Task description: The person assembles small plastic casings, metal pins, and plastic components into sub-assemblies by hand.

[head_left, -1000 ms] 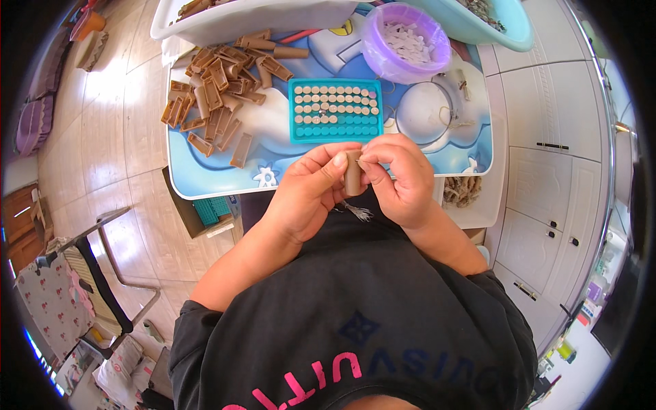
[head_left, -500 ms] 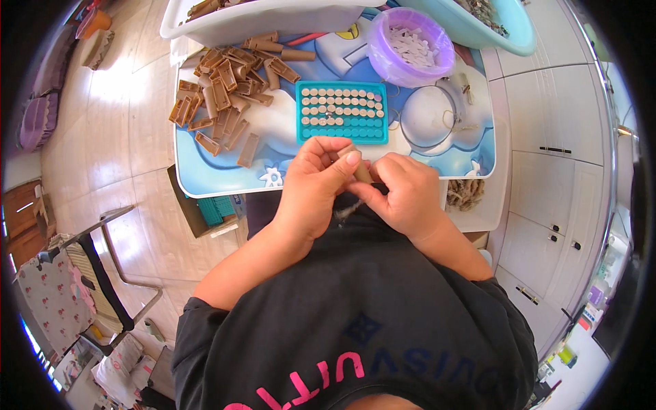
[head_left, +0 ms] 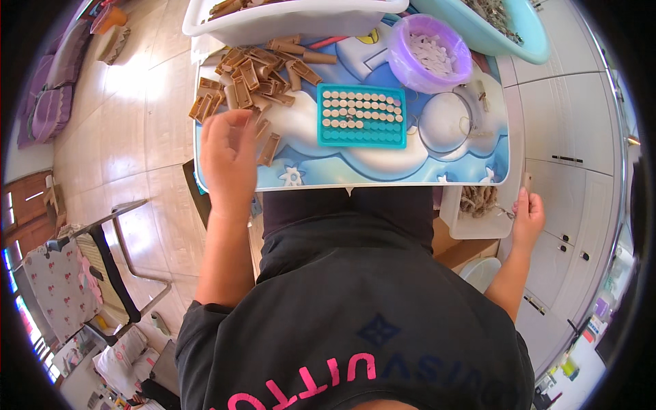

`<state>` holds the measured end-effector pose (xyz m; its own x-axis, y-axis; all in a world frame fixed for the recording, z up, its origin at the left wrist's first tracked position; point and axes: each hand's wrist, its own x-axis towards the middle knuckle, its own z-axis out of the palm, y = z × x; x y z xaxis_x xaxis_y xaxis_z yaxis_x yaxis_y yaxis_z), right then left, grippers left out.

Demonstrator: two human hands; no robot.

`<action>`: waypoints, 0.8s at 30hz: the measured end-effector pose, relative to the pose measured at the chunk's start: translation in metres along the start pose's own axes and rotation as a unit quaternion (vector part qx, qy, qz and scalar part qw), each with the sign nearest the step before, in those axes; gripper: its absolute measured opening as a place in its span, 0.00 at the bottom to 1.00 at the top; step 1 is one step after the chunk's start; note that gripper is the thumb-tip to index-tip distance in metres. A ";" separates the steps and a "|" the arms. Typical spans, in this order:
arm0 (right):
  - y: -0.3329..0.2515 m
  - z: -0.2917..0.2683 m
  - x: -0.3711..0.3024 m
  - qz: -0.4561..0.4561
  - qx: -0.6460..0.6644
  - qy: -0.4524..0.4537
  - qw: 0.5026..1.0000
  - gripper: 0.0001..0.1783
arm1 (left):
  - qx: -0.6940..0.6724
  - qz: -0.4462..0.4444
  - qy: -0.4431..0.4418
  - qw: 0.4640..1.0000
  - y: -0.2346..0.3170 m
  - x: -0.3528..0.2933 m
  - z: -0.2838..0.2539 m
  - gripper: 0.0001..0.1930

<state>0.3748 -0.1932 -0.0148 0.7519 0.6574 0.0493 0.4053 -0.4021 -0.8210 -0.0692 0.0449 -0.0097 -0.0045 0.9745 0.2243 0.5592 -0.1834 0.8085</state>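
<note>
My left hand (head_left: 231, 154) is over the near side of a pile of brown half-open plastic tubes (head_left: 247, 74), its fingers slightly apart and nothing visible in them. Away to the right, beyond the table edge, my right hand (head_left: 529, 217) is closed on a small brown tube (head_left: 527, 181) that stands up from the fingers. A thin greyish strand (head_left: 506, 212) trails beside that hand. On the table lies a teal tray (head_left: 362, 142) with rows of round cream pieces in its upper rows; the lower rows show bare teal rounds.
A purple bowl (head_left: 396, 60) of white pieces stands at the back. Behind are a white bin (head_left: 294, 26) and a light-blue tub (head_left: 536, 46). Below the table's right edge, a white tray (head_left: 471, 231) holds fibrous tan bundles (head_left: 478, 200). White cabinets (head_left: 567, 130) flank the right side.
My hands were together over the table's front edge, holding a brown tube. They have parted: the left went to the brown pile, the right far right with a brown tube.
</note>
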 end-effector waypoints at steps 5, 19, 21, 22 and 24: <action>0.022 -0.009 0.007 0.066 -0.433 0.020 0.899 0.21 | 0.184 0.161 -0.012 0.970 0.009 0.021 0.006 0.09; -0.059 0.070 0.002 -0.126 -0.148 0.014 0.981 0.10 | 0.307 0.234 -0.067 0.920 0.023 0.072 0.064 0.12; -0.071 0.084 -0.003 -0.147 -0.146 0.001 0.978 0.09 | 0.295 0.229 -0.071 0.925 0.028 0.071 0.063 0.12; -0.076 0.091 -0.003 -0.153 -0.135 -0.022 0.979 0.07 | 0.292 0.218 -0.071 0.929 0.027 0.071 0.060 0.13; -0.083 0.102 0.000 -0.158 -0.128 -0.041 0.978 0.07 | 0.280 0.222 -0.069 0.931 0.024 0.071 0.063 0.12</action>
<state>0.2880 -0.0948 -0.0053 0.5273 0.8198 0.2234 0.7362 -0.3096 -0.6018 -0.0039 0.1180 -0.0082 0.4153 0.8326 0.3664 0.8255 -0.5141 0.2327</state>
